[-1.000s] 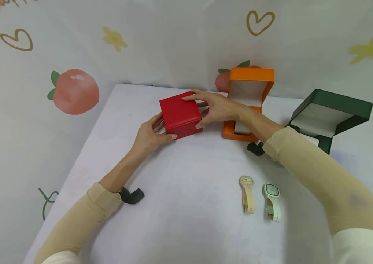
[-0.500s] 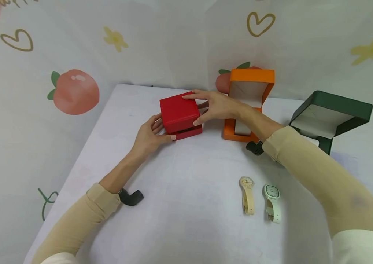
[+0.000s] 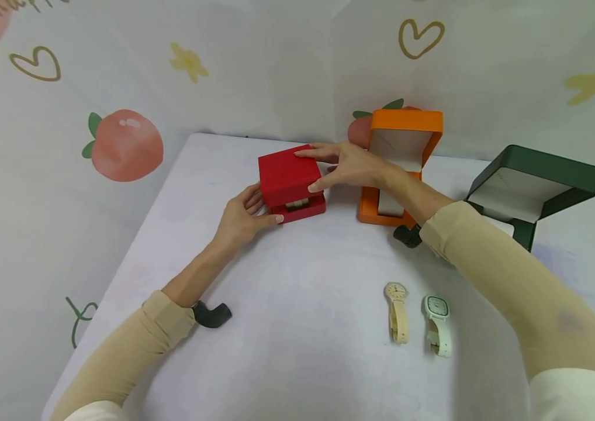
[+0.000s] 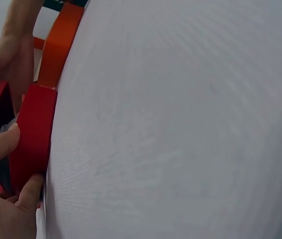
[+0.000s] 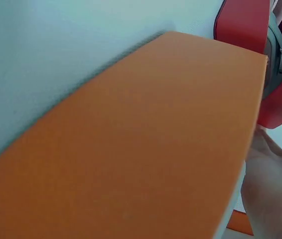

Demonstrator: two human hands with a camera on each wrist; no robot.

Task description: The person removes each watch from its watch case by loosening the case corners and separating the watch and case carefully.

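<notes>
Looking at the white table (image 3: 303,327), we've got a red box (image 3: 288,181) near the back edge, left of an orange box (image 3: 407,120) with its lid up. The left hand (image 3: 239,219) is clamped on the red box's base (image 3: 306,213), thumb in front. The right hand (image 3: 354,167) is gripping the red lid (image 3: 287,169), fingers on top and thumb by the front corner. It's partly raised, so we can spot something pale (image 3: 297,204) inside. Over right sits a dark green box (image 3: 555,166), lid up too, and nearer us a cream watch (image 3: 397,313) and a pale green watch (image 3: 438,323) lie side by side.
</notes>
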